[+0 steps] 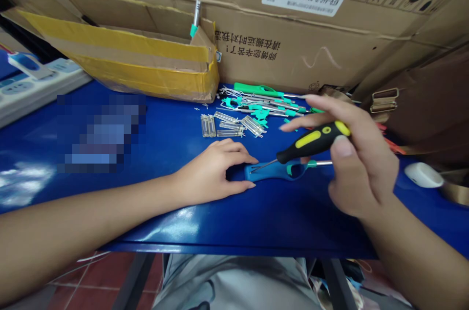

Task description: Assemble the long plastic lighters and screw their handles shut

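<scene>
My left hand point(216, 169) pinches the left end of a blue plastic lighter casing point(278, 172) between thumb and fingers, on the tabletop. A thin metal tube with a teal collar point(318, 163) extends from the casing's right end. My right hand point(366, 168) grips a black and yellow screwdriver point(311, 143) by its handle, some fingers stretched out. The screwdriver's shaft slants down to the casing's left part, its tip at or just above it. Behind the casing lie several clear plastic tanks point(229, 124). Several metal tubes with teal parts point(271, 104) and white wires are heaped behind them.
A green lighter casing point(256, 89) lies atop the heap. At the back left stands a yellow-taped cardboard box point(146, 71) with one tube poking out. A power strip point(40, 88) is far left, a white rounded object point(424, 175) right. Large cardboard point(242, 17) walls the back.
</scene>
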The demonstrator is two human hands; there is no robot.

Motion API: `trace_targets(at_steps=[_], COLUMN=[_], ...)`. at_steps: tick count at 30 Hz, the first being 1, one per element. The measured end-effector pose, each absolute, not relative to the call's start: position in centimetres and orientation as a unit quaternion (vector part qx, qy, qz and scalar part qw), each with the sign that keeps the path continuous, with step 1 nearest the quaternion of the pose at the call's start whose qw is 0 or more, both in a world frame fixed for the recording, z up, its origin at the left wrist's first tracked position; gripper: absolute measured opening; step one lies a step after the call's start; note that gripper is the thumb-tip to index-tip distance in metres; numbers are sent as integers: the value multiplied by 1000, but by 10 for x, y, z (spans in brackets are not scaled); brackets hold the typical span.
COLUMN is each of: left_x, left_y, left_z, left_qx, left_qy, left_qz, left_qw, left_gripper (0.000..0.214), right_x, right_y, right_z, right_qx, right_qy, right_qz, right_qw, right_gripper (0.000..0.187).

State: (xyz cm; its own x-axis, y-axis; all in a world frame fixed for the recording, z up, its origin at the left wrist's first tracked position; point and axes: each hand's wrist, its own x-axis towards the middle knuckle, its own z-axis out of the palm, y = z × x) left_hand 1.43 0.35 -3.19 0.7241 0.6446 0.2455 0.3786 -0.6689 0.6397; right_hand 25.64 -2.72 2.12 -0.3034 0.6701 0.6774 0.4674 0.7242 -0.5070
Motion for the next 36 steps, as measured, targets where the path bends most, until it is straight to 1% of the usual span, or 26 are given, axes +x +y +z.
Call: trace_targets(at_steps=[2, 3, 4, 7, 8, 9, 10, 12, 13, 14, 15, 18, 19, 20, 23, 24, 25, 27, 29, 30, 31, 34, 35, 36], left_x=[14, 14, 14, 14, 14, 14, 14, 14, 14, 14, 14, 14, 14, 15, 15, 15, 15, 14, 14, 14, 14, 14, 15, 15], left_y=[3, 3, 3, 3, 4, 3, 3, 3, 3, 3, 3, 3, 3, 3, 3, 3, 3, 3, 3, 3, 3, 4, 4, 4], left_z=[-32, -32, -32, -32, -32, -32, -32, -32, -32, -32, -32, -32, -32, -32, -32, -32, -32, -32, -32, -32, -32, -32, -33, -33], left_qx=[884, 884, 884, 883, 883, 883, 882, 882, 882, 882, 882, 882, 882, 881, 882, 883, 883, 883, 883, 883, 884, 884, 884, 884], left_qy=[293, 294, 294, 291, 290, 289, 289, 291, 291, 291, 292, 289, 289, 289, 290, 290, 290, 290, 291, 290, 289, 290, 290, 290], left_qz=[231, 230, 230, 231, 232, 233, 234, 235, 234, 234, 233, 233, 232, 231, 229, 230, 230, 230, 231, 231, 232, 231, 230, 230], left_qw=[283, 282, 282, 286, 287, 288, 288, 286, 286, 287, 287, 292, 293, 293, 291, 290, 289, 287, 287, 286, 286, 286, 286, 286], left_gripper=[36, 35, 35, 35, 35, 35, 35, 36, 36, 36, 37, 37, 37, 37, 37, 37, 37, 37, 36, 36, 36, 37, 37, 37], right_x=[256, 256, 256, 257, 257, 257, 257, 256, 256, 256, 256, 256, 256, 256, 256, 255, 255, 255, 256, 256, 256, 256, 256, 255], right_y=[-27, -27, -26, -23, -22, -22, -23, -24, -24, -24, -24, -23, -23, -24, -27, -28, -28, -27, -25, -25, -25, -26, -26, -26], right_z=[21, 21, 21, 20, 20, 20, 20, 20, 20, 21, 21, 22, 22, 21, 20, 20, 20, 21, 21, 20, 20, 20, 20, 20], right_qx=[-368, -371, -369, -345, -337, -335, -337, -340, -339, -337, -334, -325, -319, -318, -336, -343, -346, -335, -318, -313, -309, -317, -318, -320], right_qy=[-786, -784, -789, -808, -811, -812, -810, -796, -790, -791, -801, -820, -819, -819, -811, -805, -804, -814, -818, -820, -822, -817, -813, -813], right_qz=[200, 208, 184, 27, -5, -1, 39, 171, 217, 229, 198, 1, -33, -29, 116, 148, 149, 71, -19, -32, -14, 135, 165, 165], right_qw=[455, 452, 455, 476, 479, 478, 479, 470, 463, 457, 456, 471, 476, 476, 464, 461, 460, 470, 479, 479, 478, 462, 459, 458], right_gripper=[45, 45, 44, 37, 36, 36, 37, 42, 44, 45, 45, 41, 40, 40, 47, 48, 48, 44, 35, 32, 31, 44, 47, 47])
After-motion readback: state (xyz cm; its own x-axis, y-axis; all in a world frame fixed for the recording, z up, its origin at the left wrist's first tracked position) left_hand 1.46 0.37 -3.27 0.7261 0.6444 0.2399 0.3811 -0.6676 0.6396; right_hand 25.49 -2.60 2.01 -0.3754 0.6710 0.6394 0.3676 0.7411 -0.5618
